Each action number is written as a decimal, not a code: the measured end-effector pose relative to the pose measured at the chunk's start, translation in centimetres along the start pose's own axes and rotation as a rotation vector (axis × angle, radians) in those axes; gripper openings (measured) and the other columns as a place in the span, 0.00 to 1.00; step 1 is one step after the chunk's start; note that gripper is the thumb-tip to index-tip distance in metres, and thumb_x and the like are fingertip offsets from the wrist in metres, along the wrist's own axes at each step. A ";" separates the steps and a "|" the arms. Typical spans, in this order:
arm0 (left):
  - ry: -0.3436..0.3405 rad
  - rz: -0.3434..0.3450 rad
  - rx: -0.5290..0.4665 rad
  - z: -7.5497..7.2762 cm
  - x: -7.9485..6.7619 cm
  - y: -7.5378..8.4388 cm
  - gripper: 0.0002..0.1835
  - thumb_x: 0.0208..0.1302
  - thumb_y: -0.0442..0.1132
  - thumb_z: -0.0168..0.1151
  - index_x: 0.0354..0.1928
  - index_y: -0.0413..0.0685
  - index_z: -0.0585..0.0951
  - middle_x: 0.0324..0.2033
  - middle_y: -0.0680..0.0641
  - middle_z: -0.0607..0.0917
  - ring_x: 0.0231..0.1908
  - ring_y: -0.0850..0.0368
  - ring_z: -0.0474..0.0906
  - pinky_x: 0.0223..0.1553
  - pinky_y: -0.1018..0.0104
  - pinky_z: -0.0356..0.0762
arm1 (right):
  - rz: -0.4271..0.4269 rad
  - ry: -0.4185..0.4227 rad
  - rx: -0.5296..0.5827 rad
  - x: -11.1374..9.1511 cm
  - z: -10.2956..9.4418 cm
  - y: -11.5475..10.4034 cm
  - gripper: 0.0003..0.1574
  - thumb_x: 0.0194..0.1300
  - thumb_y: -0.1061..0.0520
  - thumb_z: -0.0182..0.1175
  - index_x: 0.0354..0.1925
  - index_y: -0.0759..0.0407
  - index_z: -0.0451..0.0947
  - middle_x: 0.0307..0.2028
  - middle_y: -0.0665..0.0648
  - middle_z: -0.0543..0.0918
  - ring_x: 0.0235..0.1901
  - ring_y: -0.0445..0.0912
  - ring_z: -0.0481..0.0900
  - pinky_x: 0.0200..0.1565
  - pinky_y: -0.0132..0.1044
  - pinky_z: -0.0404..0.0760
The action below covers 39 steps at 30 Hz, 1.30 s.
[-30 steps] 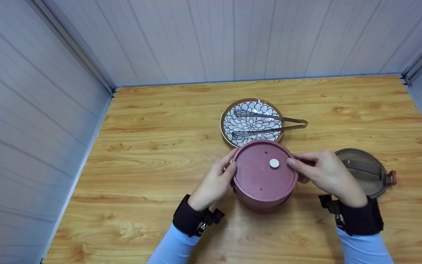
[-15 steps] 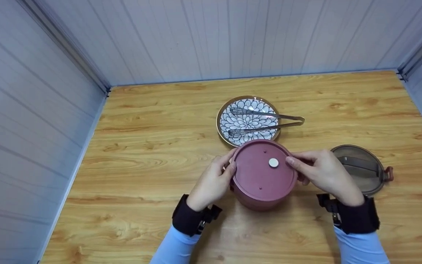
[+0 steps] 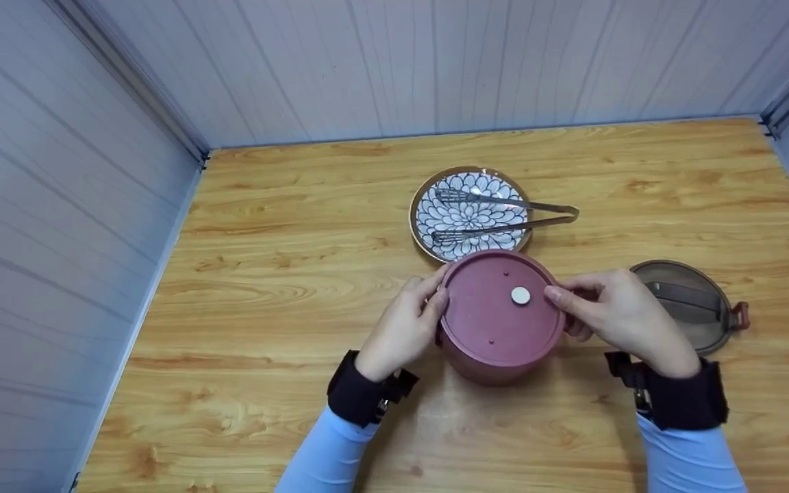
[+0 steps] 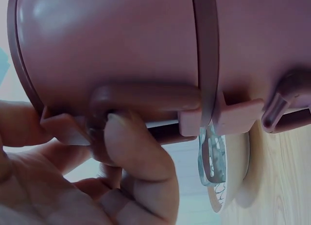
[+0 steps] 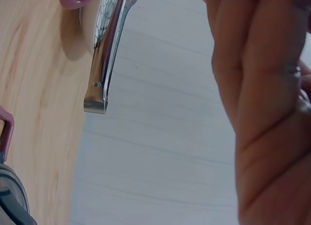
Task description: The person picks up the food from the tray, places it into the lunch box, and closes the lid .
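A mauve stacked lunch box [image 3: 494, 371] stands on the wooden table, its upper tier covered by a mauve inner lid [image 3: 480, 318] with a white round plug [image 3: 520, 296]. My left hand [image 3: 400, 335] grips its left side, thumb at the lid's rim. In the left wrist view, a finger [image 4: 138, 145] of that hand curls at the side latch [image 4: 146, 96] of the upper tier. My right hand [image 3: 624, 316] pinches the rim on the right between thumb and fingers. The right wrist view shows this hand's palm side [image 5: 265, 94], while most of the box lies outside that view.
Just behind the box is a flower-patterned plate with a brown rim [image 3: 413, 218]. Metal tongs [image 3: 550, 207] lie across it, their bent end sticking out to the right. A grey see-through lid with a handle [image 3: 685, 294] lies beside my right wrist. Pale panels [image 3: 394, 68] wall the table.
The head view has shifted slightly. Both hands keep the same hold on the lunch box, and nothing else visibly moves.
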<state>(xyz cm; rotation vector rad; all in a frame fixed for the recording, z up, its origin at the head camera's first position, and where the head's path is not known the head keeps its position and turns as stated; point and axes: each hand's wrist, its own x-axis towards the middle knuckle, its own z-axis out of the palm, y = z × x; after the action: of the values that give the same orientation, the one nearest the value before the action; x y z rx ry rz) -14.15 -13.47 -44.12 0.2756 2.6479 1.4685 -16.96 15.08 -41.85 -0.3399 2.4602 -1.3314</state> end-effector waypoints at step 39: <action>-0.217 0.093 0.059 -3.7 -0.7 -1.9 0.24 0.65 0.39 0.66 0.63 0.47 0.78 0.50 0.52 0.81 0.51 0.53 0.75 0.52 0.57 0.76 | 0.037 -0.018 -0.039 -0.3 -0.4 -0.2 0.33 0.66 0.37 0.63 0.52 0.63 0.84 0.28 0.55 0.88 0.23 0.49 0.85 0.27 0.40 0.85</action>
<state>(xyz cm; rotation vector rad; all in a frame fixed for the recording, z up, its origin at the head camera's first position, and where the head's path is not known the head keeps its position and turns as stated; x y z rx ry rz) -14.34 -17.67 -43.79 0.5376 2.5371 1.3033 -16.88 15.40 -41.42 -0.3135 2.4681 -1.2617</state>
